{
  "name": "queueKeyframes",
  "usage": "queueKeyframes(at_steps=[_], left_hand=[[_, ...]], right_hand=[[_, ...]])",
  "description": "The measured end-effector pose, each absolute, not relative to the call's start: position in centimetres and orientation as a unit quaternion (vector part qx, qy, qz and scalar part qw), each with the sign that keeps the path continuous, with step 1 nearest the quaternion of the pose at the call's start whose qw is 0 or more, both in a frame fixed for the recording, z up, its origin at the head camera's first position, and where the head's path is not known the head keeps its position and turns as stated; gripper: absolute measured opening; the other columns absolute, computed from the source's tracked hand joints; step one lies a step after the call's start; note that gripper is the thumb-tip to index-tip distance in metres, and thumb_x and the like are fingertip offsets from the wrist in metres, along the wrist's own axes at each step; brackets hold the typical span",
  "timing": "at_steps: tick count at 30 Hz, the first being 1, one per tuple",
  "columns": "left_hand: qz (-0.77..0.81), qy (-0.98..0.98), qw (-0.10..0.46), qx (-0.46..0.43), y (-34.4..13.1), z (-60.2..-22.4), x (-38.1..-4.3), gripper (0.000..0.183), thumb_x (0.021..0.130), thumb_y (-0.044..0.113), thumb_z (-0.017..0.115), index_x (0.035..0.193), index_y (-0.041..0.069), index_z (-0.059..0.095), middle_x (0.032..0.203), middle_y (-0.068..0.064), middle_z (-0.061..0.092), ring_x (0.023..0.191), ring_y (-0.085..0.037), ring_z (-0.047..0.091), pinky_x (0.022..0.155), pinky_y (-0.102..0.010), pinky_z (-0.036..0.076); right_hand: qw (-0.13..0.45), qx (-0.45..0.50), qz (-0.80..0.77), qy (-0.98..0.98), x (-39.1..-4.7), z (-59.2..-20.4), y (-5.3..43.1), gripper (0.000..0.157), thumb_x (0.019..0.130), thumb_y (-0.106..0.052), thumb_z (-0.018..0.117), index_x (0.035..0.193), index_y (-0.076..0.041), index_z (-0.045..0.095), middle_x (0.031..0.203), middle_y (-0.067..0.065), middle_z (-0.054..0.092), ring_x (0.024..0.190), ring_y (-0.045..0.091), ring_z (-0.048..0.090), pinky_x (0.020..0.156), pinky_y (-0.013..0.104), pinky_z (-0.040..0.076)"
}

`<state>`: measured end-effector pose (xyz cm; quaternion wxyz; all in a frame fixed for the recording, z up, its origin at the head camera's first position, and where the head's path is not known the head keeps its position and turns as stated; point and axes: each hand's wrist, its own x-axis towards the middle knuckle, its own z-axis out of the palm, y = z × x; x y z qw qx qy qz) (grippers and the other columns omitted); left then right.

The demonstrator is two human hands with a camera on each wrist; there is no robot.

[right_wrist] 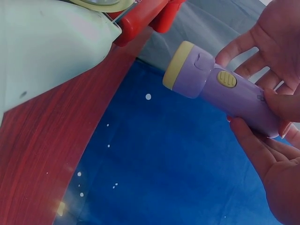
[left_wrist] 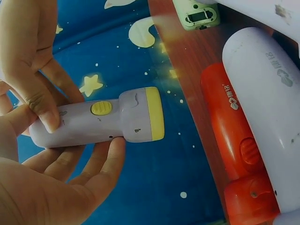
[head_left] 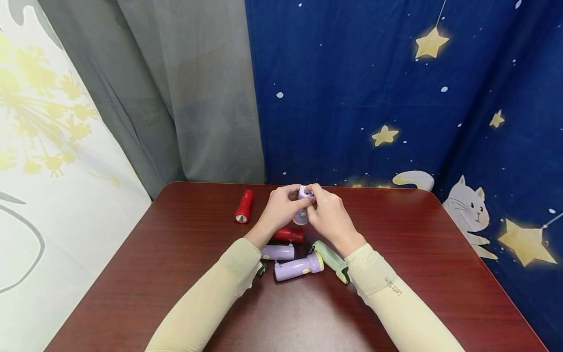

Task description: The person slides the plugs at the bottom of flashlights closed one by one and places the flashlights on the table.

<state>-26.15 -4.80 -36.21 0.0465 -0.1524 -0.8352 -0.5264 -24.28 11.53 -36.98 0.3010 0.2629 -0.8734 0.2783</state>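
Note:
Both hands hold one purple flashlight [head_left: 301,217] above the far part of the table, its yellow-rimmed head pointing down in the head view. My left hand [head_left: 280,208] grips it from the left, and in the left wrist view its fingertips [left_wrist: 118,143] support the barrel near the head. From the other side my right hand [head_left: 331,215] takes hold of the tail end, where fingers of both hands meet. A yellow switch [right_wrist: 227,79] shows on the barrel. The tail end is partly hidden by fingers.
On the brown table [head_left: 396,274] a red flashlight [head_left: 244,207] lies back left. Below the hands lie another red flashlight [head_left: 289,234], two purple flashlights [head_left: 279,252] and a green flashlight [head_left: 330,260]. Another dark-ended one is mostly hidden by the left sleeve [head_left: 220,283]. Curtains stand behind.

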Motion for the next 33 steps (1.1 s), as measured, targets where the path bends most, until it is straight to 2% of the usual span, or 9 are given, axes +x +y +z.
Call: queueKeyframes(at_steps=[11,17,22,25,29,33], left_hand=[[-0.518,-0.841,0.043,-0.152,-4.77,-36.29,-26.18,0.032,0.096,0.03,0.079,0.12,0.009,0.077,0.116,-0.013,0.081,0.102,-0.025,0.079,0.088,-0.043,0.066],[-0.511,-0.846,0.048,-0.145,-4.9,-36.37,-26.08,0.04,0.097,0.034,0.078,0.126,0.006,0.075,0.12,-0.014,0.08,0.107,-0.026,0.079,0.092,-0.045,0.065],[-0.521,-0.84,0.039,-0.144,-5.15,-36.64,-26.06,0.051,0.101,0.036,0.071,0.14,0.004,0.064,0.131,-0.017,0.076,0.119,-0.029,0.075,0.101,-0.048,0.062],[-0.547,-0.825,0.029,-0.137,-5.22,-36.69,-26.08,0.052,0.104,0.035,0.065,0.147,0.006,0.057,0.136,-0.019,0.073,0.127,-0.03,0.072,0.105,-0.05,0.06],[-0.567,-0.814,0.022,-0.122,-5.25,-36.7,-26.07,0.044,0.108,0.03,0.052,0.146,0.009,0.055,0.136,-0.018,0.073,0.119,-0.031,0.073,0.101,-0.05,0.061],[-0.564,-0.814,0.021,-0.139,-5.3,-36.9,-26.02,0.044,0.102,0.018,0.048,0.145,0.009,0.055,0.138,-0.018,0.072,0.118,-0.032,0.072,0.101,-0.051,0.06]], right_hand=[[0.306,0.263,0.282,-0.871,-24.48,-37.24,11.44,0.026,0.087,0.004,0.068,0.112,-0.001,0.063,0.091,0.019,0.076,0.079,0.031,0.075,0.073,0.046,0.064],[0.3,0.261,0.295,-0.869,-24.41,-37.31,11.36,0.026,0.09,0.002,0.07,0.115,-0.003,0.064,0.098,0.019,0.077,0.085,0.031,0.077,0.077,0.046,0.065],[0.29,0.26,0.309,-0.868,-24.44,-37.38,11.42,0.029,0.095,-0.002,0.071,0.124,-0.004,0.067,0.113,0.018,0.078,0.094,0.031,0.078,0.085,0.046,0.065],[0.281,0.256,0.328,-0.865,-24.52,-37.23,11.5,0.032,0.096,-0.005,0.073,0.128,-0.005,0.069,0.118,0.017,0.077,0.097,0.03,0.078,0.084,0.044,0.066],[0.259,0.241,0.374,-0.857,-24.62,-36.92,11.62,0.032,0.096,-0.011,0.078,0.127,-0.006,0.07,0.118,0.018,0.077,0.097,0.03,0.079,0.081,0.042,0.067],[0.241,0.221,0.408,-0.852,-24.84,-36.83,11.84,0.032,0.096,-0.015,0.08,0.126,-0.008,0.07,0.116,0.017,0.077,0.098,0.031,0.08,0.083,0.043,0.067]])
